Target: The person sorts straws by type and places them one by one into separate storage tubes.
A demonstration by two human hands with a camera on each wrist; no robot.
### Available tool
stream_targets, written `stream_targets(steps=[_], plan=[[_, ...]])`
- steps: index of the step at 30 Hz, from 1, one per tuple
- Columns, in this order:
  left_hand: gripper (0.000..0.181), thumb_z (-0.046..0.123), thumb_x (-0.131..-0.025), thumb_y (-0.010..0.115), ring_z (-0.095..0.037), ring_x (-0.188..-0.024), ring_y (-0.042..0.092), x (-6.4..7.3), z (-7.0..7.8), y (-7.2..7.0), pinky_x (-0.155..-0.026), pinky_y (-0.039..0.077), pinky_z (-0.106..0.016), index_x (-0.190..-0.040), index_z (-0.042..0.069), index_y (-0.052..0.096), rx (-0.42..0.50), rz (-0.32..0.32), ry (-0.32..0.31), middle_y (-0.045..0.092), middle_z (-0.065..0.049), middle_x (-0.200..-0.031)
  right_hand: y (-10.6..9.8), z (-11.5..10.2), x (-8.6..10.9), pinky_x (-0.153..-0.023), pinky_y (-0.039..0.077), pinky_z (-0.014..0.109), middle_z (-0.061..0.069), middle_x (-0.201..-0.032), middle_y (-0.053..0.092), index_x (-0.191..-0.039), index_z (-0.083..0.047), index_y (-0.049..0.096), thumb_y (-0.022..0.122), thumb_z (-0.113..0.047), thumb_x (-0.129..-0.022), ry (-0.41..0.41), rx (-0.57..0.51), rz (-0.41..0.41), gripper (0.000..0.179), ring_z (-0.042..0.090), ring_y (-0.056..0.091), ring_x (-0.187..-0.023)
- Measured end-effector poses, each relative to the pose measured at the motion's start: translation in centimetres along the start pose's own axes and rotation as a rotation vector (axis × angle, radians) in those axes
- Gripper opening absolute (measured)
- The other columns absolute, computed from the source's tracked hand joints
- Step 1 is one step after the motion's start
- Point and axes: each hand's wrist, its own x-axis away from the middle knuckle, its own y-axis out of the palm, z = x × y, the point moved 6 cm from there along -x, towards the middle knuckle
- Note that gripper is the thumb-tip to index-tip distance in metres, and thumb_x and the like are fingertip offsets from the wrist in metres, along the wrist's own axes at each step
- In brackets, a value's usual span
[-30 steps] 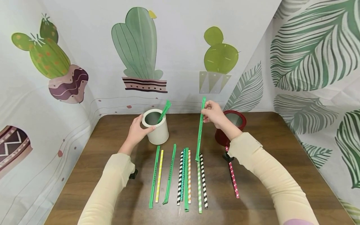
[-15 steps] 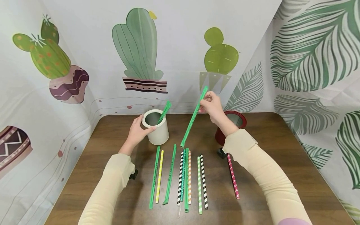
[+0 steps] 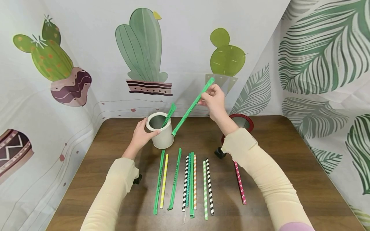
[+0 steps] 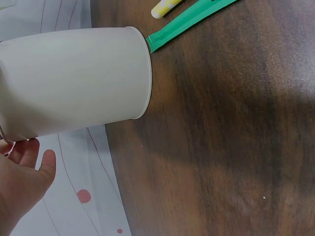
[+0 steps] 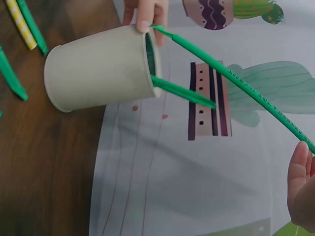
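1. Holds white cup (image 3: 163,139) near its rim with left grip (image 3: 141,136).
2. Pinches green straw (image 3: 192,107) in right grip (image 3: 214,101), slanting above surface (image 3: 228,199).
3. Points straw's lower end toward white cup.

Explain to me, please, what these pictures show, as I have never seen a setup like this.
There is no machine: a person works with bare hands, so each grip is simply a hand. The widest picture is taken from the head, looking forward and down; the other two are taken from the left and right wrists. On the brown table lie green straws, a yellow straw, a pink dotted straw and striped straws, among others. The left grip holds a white cup near its rim, with green straw sticking out. The right grip pinches another green straw in the air, slanting down towards that cup. A red cup stands partly hidden behind the right arm.
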Motion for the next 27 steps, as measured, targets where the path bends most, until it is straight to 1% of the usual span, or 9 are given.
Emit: stream_targets(steps=[6,10,14,21,27], plan=[[0.091,0.045,-0.072,0.067,-0.035,-0.13,0.024,0.1,0.2,-0.1,-0.101,0.024,-0.052,-0.139,0.003,0.021,-0.002,0.003,0.009,0.022,-0.017,-0.142,0.9,-0.4,-0.3,-0.047,0.049,0.022,0.001,-0.062,0.045,-0.079,-0.002,0.042,0.045,0.011,-0.074,-0.045,-0.051,0.026,0.015,0.012,0.054,-0.052],[0.091,0.044,-0.072,0.067,-0.035,-0.13,0.024,0.1,0.2,-0.2,-0.102,0.024,-0.052,-0.139,0.002,0.022,0.002,0.006,0.013,0.023,-0.017,-0.142,1.3,-0.5,-0.4,-0.046,0.048,0.021,0.002,-0.062,0.044,-0.077,-0.004,0.043,0.045,0.013,-0.073,-0.07,-0.105,0.058,0.018,0.013,0.054,-0.052],[0.091,0.044,-0.072,0.067,-0.034,-0.13,0.023,0.1,0.1,-0.1,-0.102,0.024,-0.052,-0.139,0.003,0.021,0.011,0.003,0.009,0.022,-0.016,-0.142,1.7,-0.2,-0.4,-0.047,0.047,0.019,0.001,-0.063,0.042,-0.076,-0.007,0.043,0.046,0.013,-0.074,-0.08,-0.122,0.076,0.02,0.011,0.052,-0.05],[0.092,0.044,-0.072,0.067,-0.035,-0.13,0.023,0.0,-0.1,-0.1,-0.102,0.024,-0.052,-0.14,0.003,0.02,0.01,0.004,0.01,0.022,-0.017,-0.143,2.7,1.1,-0.3,-0.049,0.047,0.019,0.001,-0.064,0.041,-0.077,-0.004,0.041,0.047,0.013,-0.075,-0.087,-0.094,0.08,0.019,0.01,0.049,-0.047],[0.092,0.043,-0.072,0.068,-0.034,-0.13,0.023,0.0,0.0,-0.1,-0.103,0.024,-0.051,-0.14,0.003,0.021,0.0,0.012,0.012,0.022,-0.017,-0.142,3.3,2.7,-0.1,-0.052,0.048,0.02,0.0,-0.065,0.044,-0.078,-0.006,0.043,0.048,0.013,-0.075,-0.08,-0.027,0.081,0.02,0.008,0.049,-0.054]])
